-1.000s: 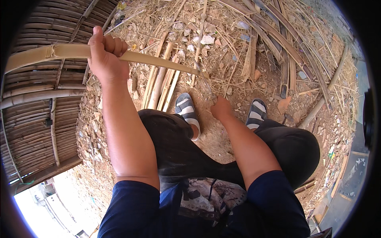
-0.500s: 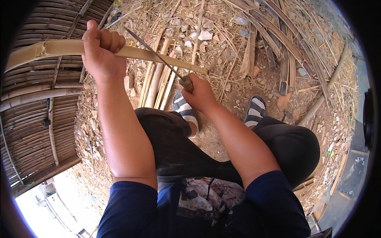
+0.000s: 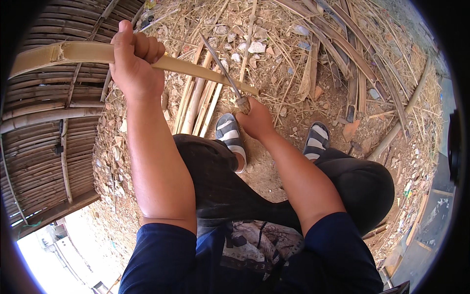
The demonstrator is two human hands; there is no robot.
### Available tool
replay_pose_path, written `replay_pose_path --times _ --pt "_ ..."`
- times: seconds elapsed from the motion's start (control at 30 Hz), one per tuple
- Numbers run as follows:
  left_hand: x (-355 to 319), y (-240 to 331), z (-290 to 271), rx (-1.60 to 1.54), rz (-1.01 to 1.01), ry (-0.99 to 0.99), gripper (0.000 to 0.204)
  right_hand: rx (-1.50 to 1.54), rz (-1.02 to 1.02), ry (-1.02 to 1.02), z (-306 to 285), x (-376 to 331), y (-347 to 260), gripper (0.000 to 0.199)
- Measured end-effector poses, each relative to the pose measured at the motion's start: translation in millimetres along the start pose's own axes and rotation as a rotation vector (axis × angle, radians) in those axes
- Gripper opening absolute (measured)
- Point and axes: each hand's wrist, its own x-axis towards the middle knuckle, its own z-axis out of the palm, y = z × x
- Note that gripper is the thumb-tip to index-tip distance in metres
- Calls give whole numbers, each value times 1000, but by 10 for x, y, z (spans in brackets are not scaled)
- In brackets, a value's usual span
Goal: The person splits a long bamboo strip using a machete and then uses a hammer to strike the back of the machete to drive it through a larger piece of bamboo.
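Head view brings me, at my remote screen, littered ground (image 3: 263, 170), loose enough, I judge, to spoil footing. To its left stands a slatted bamboo panel (image 3: 39, 147); the long bamboo strip (image 3: 186, 68) passes in front of that and slants rightward over the ground. Its right end looks unsupported to me, so it could flex or twist under pressure. The knife (image 3: 220, 65) crosses the strip near that end in my view; whether the edge touches, I cannot tell. A glancing stroke could swing toward the striped left sandal (image 3: 227, 133), near it in view. The left hand (image 3: 137, 71) is wrapped round the strip, thumb raised; a blade skidding leftward could reach it. The right hand (image 3: 255, 120) is closed on the knife's handle (image 3: 242, 104); a slack grip might let the edge roll.
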Motion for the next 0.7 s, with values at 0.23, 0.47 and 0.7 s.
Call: replay_pose_path --times 0.23,0.47,0.7 --pt "-28 27 -2 -12 -19 -50 42 42 23 -14 4 -60 307 34" --pt "-46 49 37 30 -20 -106 44 -118 144 85 16 -93 715 35" --pt "-53 47 46 9 -25 -83 43 124 -83 -22 -25 -20 -273 31"
